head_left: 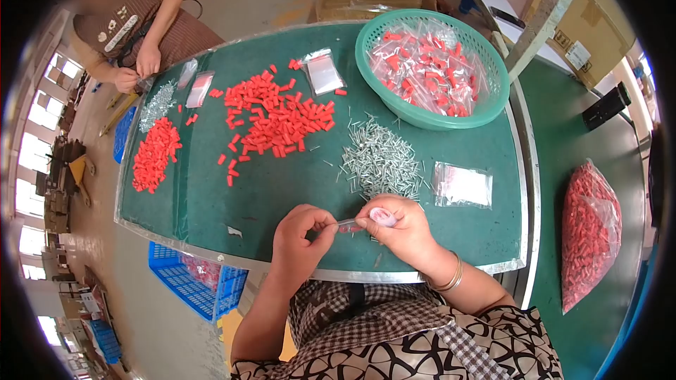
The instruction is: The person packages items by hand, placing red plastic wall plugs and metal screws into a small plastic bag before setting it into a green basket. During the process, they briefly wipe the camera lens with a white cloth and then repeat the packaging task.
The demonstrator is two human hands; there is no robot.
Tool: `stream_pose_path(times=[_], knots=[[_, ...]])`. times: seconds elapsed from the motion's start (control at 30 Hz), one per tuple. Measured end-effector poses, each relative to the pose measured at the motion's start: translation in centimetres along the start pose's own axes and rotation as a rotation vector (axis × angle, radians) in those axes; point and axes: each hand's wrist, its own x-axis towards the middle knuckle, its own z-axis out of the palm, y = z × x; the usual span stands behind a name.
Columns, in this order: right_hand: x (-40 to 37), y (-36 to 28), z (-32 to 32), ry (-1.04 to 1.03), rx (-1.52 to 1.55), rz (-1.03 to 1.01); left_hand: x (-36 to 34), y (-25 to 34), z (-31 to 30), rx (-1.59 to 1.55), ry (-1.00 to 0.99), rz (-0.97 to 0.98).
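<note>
My left hand (303, 233) pinches one end of a small clear plastic bag (348, 226) between thumb and fingertips, close over the front of the green table. The bag's other end is in my right hand (403, 229), whose fingers are closed. A whitish, pinkish curled piece of plastic (382, 217) bulges out at the right thumb and index finger. Just beyond my right hand lies a pile of silver screws (380, 160). A stack of clear zip bags (462, 185) rests to its right. Farther left spreads a heap of red plastic wall plugs (274, 118).
A green basket (366, 74) of filled bags stands at the back right. Across the table, a person (151, 17) works beside smaller piles of red plugs (155, 155) and screws (156, 105). A large bag of red plugs (591, 229) lies at right; a blue crate (184, 276) sits below.
</note>
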Motion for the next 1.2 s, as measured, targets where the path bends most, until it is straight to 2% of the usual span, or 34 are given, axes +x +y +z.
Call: stream_pose_path(times=[0.13,0.23,0.33,0.43,0.47,0.57,0.63,0.73,0.83,0.93,1.03,1.2], knots=[[0.0,-0.5,-0.1,-0.030,0.076,0.057,-0.2,0.0,-0.3,-0.024,-0.024,-0.030],[-0.1,0.1,-0.1,-0.100,0.268,0.178,-0.6,0.3,-0.8,-0.044,-0.032,-0.058],[-0.1,1.1,0.5,-0.086,0.354,0.200,-1.0,-0.3,-0.9,-0.058,-0.036,-0.056],[0.1,1.2,0.2,-0.004,0.424,0.225,-0.9,-1.3,-0.5,-0.223,-0.051,-0.243],[0.3,1.3,0.0,0.031,0.456,0.228,-0.4,-1.3,-0.7,-0.242,-0.081,-0.248],[0.4,1.6,-0.3,0.079,0.463,0.218,4.1,1.7,-0.3,-0.409,0.016,-0.224],[0.4,1.7,0.1,0.064,0.427,0.213,8.5,4.4,0.3,-0.504,0.071,-0.116],[0.4,1.1,0.0,0.012,0.406,0.190,13.0,6.8,1.5,-0.801,0.043,0.042],[0.5,2.2,-0.9,-0.032,0.631,0.240,11.7,5.5,2.1,-0.524,0.148,0.066],[0.7,2.5,-0.9,-0.044,1.075,0.289,7.0,1.9,2.3,-0.252,0.060,-0.015],[1.0,2.2,-0.2,0.025,1.225,0.300,2.9,2.2,2.9,-0.119,0.013,0.000],[1.0,2.2,-0.4,0.019,1.208,0.283,0.5,0.7,6.0,-0.223,-0.004,-0.168]])
